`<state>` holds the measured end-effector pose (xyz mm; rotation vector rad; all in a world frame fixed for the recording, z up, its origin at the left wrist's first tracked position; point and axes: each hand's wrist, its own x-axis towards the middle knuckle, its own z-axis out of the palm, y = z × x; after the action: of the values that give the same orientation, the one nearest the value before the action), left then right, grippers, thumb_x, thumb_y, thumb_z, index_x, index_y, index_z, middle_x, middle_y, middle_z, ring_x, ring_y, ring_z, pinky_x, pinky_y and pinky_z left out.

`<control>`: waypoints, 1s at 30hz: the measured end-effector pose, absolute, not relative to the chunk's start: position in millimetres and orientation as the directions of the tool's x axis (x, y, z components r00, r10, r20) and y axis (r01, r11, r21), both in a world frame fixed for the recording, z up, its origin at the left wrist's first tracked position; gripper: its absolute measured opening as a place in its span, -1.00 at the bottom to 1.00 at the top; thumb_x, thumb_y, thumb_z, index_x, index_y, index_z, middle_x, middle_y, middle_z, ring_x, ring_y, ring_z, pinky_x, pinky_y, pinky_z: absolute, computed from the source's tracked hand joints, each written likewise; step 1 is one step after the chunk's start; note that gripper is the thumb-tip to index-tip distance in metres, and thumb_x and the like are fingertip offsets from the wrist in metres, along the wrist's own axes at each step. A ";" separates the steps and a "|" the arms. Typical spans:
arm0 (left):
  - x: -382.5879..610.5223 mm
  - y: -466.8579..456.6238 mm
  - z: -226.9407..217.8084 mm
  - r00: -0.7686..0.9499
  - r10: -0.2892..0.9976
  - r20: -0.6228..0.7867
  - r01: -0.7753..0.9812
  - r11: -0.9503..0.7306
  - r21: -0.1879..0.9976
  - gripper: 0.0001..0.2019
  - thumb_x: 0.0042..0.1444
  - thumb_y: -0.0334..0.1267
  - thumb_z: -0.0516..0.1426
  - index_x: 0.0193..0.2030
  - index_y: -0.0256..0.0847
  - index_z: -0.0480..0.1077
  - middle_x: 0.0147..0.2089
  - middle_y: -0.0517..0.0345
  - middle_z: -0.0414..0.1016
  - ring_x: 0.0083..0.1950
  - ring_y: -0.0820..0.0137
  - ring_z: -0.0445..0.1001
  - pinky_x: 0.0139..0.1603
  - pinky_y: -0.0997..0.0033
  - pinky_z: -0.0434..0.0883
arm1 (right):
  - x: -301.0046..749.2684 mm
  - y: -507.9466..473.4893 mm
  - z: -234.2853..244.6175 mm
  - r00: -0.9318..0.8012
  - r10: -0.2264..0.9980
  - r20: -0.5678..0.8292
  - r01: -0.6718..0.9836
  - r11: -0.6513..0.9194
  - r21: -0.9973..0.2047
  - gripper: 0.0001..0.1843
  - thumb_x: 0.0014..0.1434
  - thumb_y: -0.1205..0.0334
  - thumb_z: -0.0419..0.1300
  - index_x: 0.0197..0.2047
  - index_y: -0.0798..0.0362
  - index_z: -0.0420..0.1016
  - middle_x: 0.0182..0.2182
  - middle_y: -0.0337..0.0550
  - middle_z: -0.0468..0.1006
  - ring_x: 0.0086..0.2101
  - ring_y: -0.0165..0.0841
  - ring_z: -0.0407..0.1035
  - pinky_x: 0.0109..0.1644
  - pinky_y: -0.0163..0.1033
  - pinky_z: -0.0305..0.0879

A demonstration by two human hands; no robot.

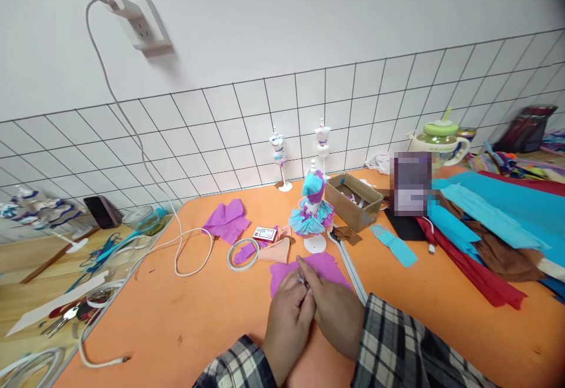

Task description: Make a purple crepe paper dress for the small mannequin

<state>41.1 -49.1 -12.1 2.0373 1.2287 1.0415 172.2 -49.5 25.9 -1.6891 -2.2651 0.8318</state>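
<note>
My left hand [286, 312] and my right hand [336, 311] meet close together above the near edge of a purple paper sheet [325, 265]. The fingers of both are curled in. A small grey, shiny bit shows between them; what it is I cannot make out. Just beyond the sheet stands a small white dress form [314, 242], dressed in a blue and purple paper outfit with a ruffled skirt [311, 218]. To its left lie a roll of tape [230, 258], a small red and white box [265, 234] and peach paper scraps [278, 252].
Two more mini dress forms [278, 150] [322, 136] stand by the wall. A cardboard box [364, 218] of scraps sits right of the dressed form. Coloured paper sheets [489, 211] cover the right side. A white cable [176, 258] loops at left; scissors [70, 312] lie beyond the mat's edge.
</note>
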 end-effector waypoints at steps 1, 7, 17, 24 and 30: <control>39.6 -47.8 -11.2 0.282 0.898 0.339 0.492 -0.438 0.752 -0.70 0.33 -0.25 -0.02 -0.14 -0.15 0.55 -0.03 -0.05 0.56 0.03 0.19 0.46 0.10 0.10 0.41 | 172.8 -50.5 21.1 -0.345 0.928 -0.138 0.751 0.185 -0.634 -0.24 0.23 0.47 -0.09 0.47 0.00 -0.12 0.08 0.08 0.52 0.00 -0.16 0.49 0.02 -0.10 0.40; 27.9 -45.0 -9.8 0.242 0.907 0.344 0.500 -0.421 0.757 -0.66 0.35 -0.17 -0.04 0.09 -0.12 0.49 0.11 -0.06 0.52 0.22 0.16 0.39 0.29 -0.01 0.28 | 163.2 -62.4 -3.0 -0.371 0.923 0.104 0.335 0.237 -0.912 -0.05 0.02 0.57 -0.07 0.48 0.06 -0.18 0.41 -0.06 0.00 0.36 -0.31 -0.04 0.41 0.01 -0.02; 25.5 -46.0 -15.5 0.247 0.920 0.304 0.579 -0.392 0.716 -0.66 0.34 -0.21 -0.03 0.10 -0.14 0.49 0.15 -0.07 0.51 0.23 0.14 0.40 0.28 -0.08 0.30 | 146.4 -75.6 -13.1 -0.388 0.922 0.010 0.186 0.088 -0.979 0.18 -0.15 0.62 -0.05 0.48 -0.02 -0.52 0.44 -0.08 -0.14 0.39 -0.27 -0.14 0.38 0.06 0.05; 17.6 -45.1 -17.7 0.095 0.945 0.313 0.498 -0.317 0.807 -0.63 0.37 -0.18 -0.08 0.15 -0.11 0.45 0.18 -0.02 0.49 0.32 0.17 0.31 0.37 -0.10 0.17 | 149.3 -79.7 -2.6 -0.363 0.929 0.071 0.240 0.166 -0.956 0.03 -0.08 0.55 0.02 0.46 -0.10 -0.09 0.40 -0.19 0.04 0.28 -0.21 0.15 0.13 -0.12 0.40; 24.5 -51.5 -10.5 0.187 0.949 0.255 0.401 -0.311 0.862 -0.62 0.38 -0.11 -0.06 0.18 -0.10 0.44 0.32 0.00 0.35 0.38 0.15 0.23 0.42 -0.15 0.08 | 168.7 -63.4 4.5 -0.289 0.936 0.201 0.403 0.309 -0.862 -0.28 0.09 0.43 0.04 0.34 -0.03 0.23 0.19 -0.08 0.43 0.03 -0.23 0.42 0.11 -0.08 0.37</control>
<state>24.5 -51.5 -10.5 1.8191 1.2683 1.0825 168.7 -63.4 4.5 -1.1941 -1.8411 0.9182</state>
